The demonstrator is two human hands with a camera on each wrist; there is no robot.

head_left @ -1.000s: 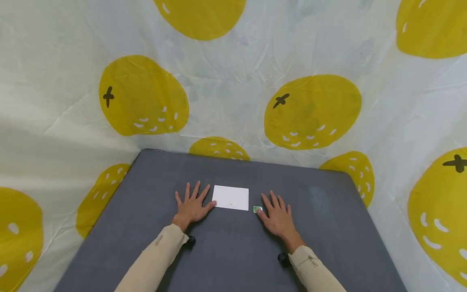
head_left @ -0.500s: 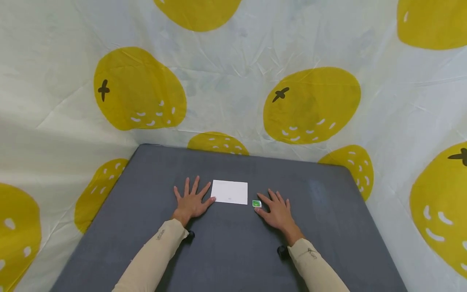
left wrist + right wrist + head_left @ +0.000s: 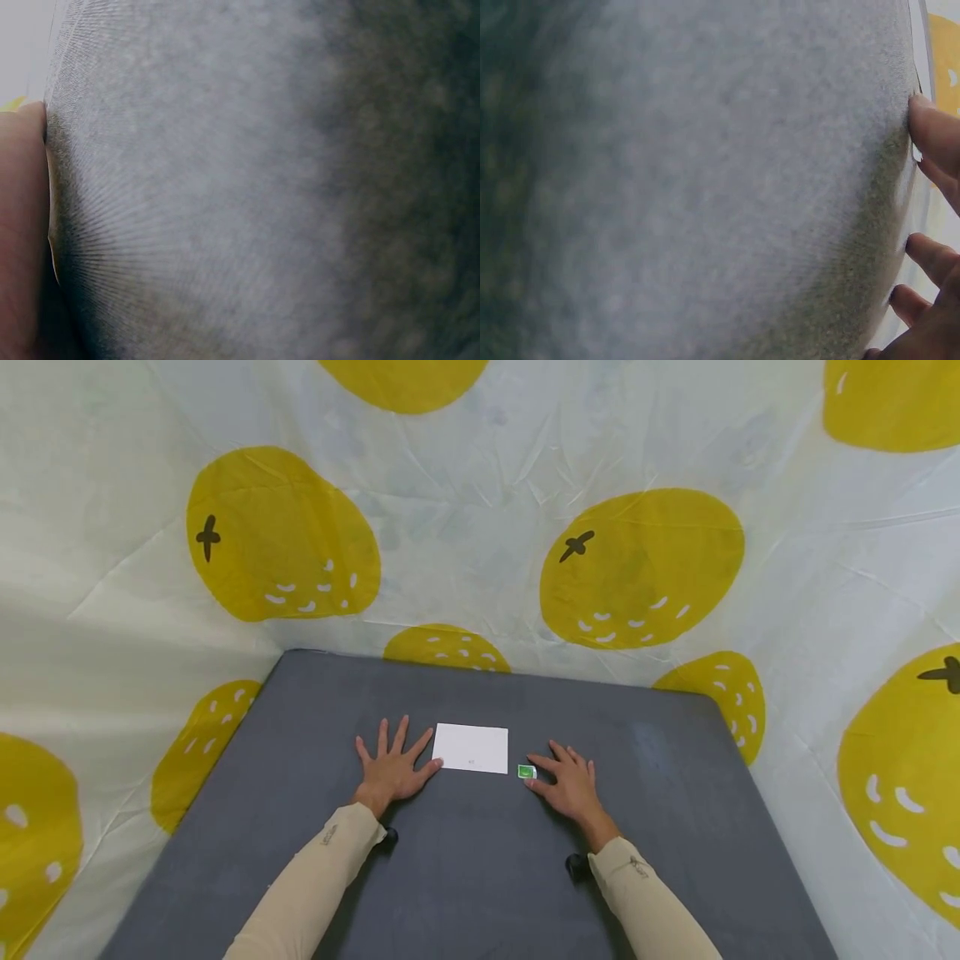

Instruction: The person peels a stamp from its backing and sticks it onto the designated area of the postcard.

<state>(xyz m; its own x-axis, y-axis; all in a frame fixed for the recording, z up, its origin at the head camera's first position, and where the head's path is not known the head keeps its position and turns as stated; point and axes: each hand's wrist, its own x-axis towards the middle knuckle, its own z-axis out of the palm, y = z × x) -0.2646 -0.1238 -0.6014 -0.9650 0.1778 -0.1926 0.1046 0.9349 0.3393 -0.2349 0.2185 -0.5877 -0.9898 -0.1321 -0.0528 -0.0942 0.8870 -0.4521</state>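
A white rectangular sheet (image 3: 470, 748), perhaps an envelope or card, lies flat on the grey table with a small faint mark near its lower edge. My left hand (image 3: 392, 775) lies spread on the table at its left, the thumb on the sheet's lower left corner. Right of the sheet is a small green stamp-like piece (image 3: 527, 772) with a pale border. My right hand (image 3: 573, 786) is beside it, thumb tip at its lower edge and index finger just above it. The wrist views show mostly blurred tabletop; fingers (image 3: 935, 133) appear at the right wrist view's edge.
The grey table (image 3: 480, 877) reaches back to a white cloth (image 3: 465, 527) printed with large yellow fruit, which hangs behind and at both sides. A dark wrist camera (image 3: 577, 867) sits by the right cuff, and another dark camera (image 3: 387, 841) by the left.
My right thumb has moved off the face of the green piece to its lower edge, and the index finger has bent in towards it. My left hand stays in place; the head view has tilted slightly.
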